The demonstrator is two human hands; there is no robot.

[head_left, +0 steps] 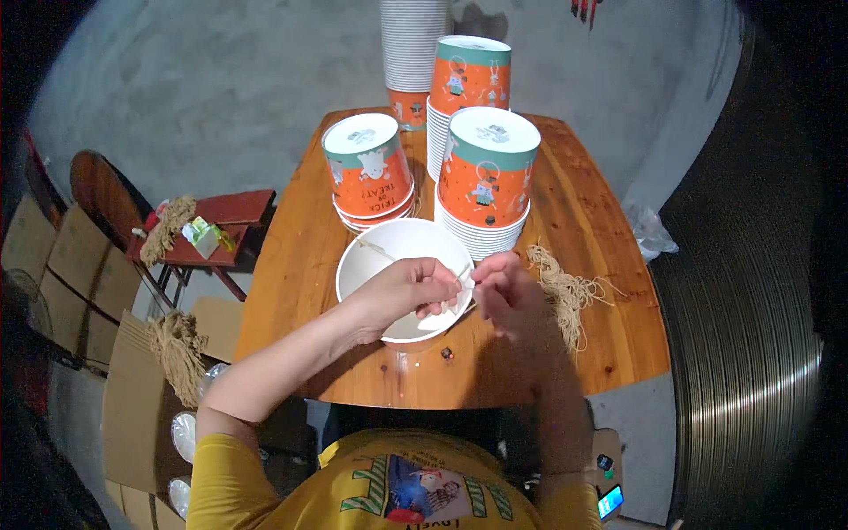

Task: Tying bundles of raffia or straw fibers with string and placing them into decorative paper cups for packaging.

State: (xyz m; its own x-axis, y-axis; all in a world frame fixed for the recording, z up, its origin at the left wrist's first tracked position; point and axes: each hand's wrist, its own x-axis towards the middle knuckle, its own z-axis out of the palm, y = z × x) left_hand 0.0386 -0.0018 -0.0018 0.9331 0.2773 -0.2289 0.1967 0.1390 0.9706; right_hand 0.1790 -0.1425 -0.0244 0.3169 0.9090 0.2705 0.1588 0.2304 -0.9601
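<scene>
Yellow shirt (353, 477); 2 hands (415, 287) (508, 296) near bucket (362, 274) rim, inside table (283, 318) edges.

And here are both hands, out at twelve o'clock from the chest, fingertips nearly meeting! The left elbow (228, 399) sits bent, out at the body's ten o'clock, and its forearm (296, 355) slants toward two. Left hand (415, 287): back of the wrist up, thumb and fingers pinched together, tips aimed at three. Right forearm (558, 397), deep in shadow, points toward eleven; the right hand (505, 290) curls loosely, fingertips toward nine, its finer grip too dim to read.
</scene>
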